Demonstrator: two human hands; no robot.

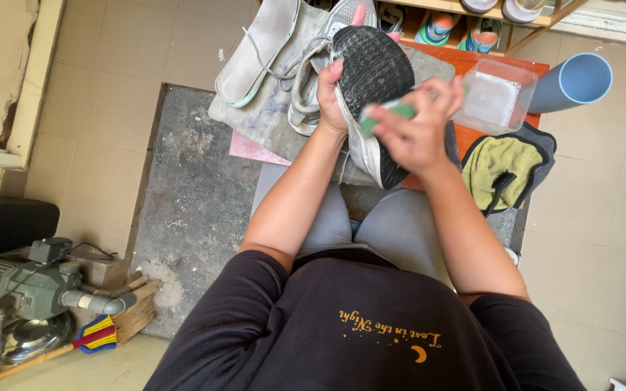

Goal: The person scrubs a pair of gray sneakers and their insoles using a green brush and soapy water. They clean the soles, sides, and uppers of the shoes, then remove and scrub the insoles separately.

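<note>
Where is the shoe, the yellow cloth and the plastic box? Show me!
shoe (pixel 373 69), head view, on its black sole.
yellow cloth (pixel 498 165), head view, on the middle of the yellow part.
plastic box (pixel 498 98), head view, on its clear bottom.

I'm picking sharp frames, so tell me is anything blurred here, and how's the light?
Head view: right hand and the green brush it holds are motion-blurred; left hand and the shoe's black sole stay sharp; light is soft and even, no glare.
</note>
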